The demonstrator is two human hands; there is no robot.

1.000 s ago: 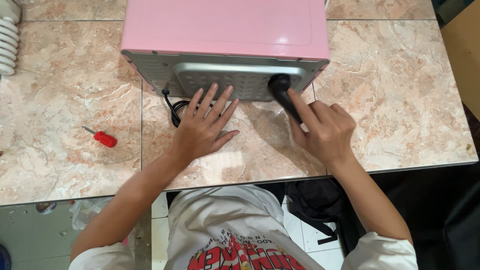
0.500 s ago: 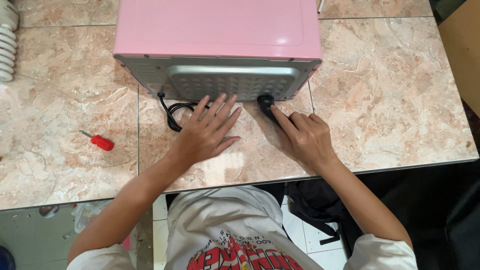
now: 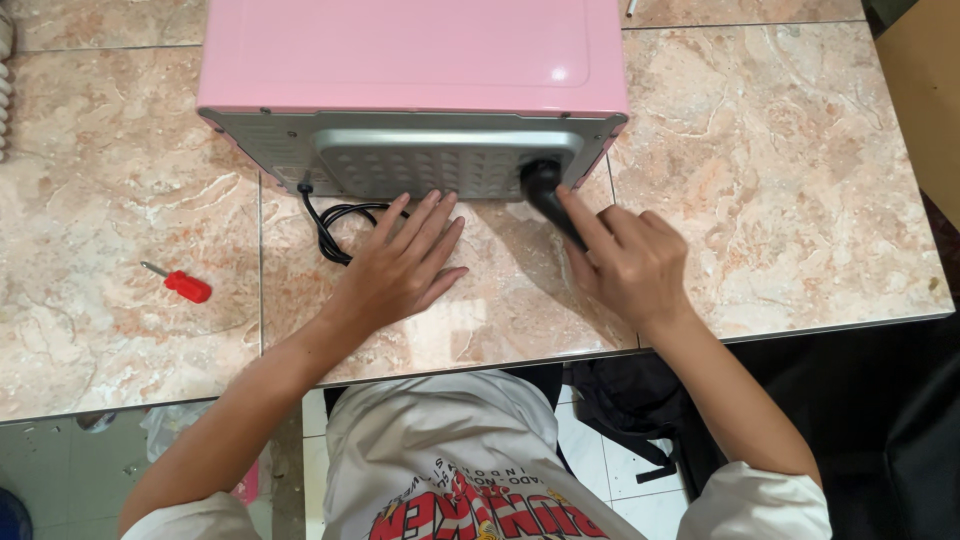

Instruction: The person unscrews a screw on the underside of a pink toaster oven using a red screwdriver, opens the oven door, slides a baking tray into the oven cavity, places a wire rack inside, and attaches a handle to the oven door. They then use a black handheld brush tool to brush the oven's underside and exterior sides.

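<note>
- Pink microwave oven (image 3: pixel 410 55) set on marble tabletop (image 3: pixel 800 170), grey vented back panel (image 3: pixel 445 165) turned toward the body.
- Right hand (image 3: pixel 625 262) wrapped around black-handled tool (image 3: pixel 548 198); index finger laid along the handle, tip end pressed at the panel's right side.
- Tool's long axis slanted from the hand up and leftward into the panel; tip itself hidden, kind of tool not certain.
- Left hand (image 3: pixel 400 270) flat on the tabletop, fingers spread, holding nothing, fingertips just short of the panel's lower edge.
- Black power cord (image 3: pixel 335 222) looped just left of the left hand.
- Red-handled screwdriver (image 3: pixel 180 284) lying well apart at left, nearer the left arm, untouched.
- Panel straight ahead of both hands; right hand the one engaged.
</note>
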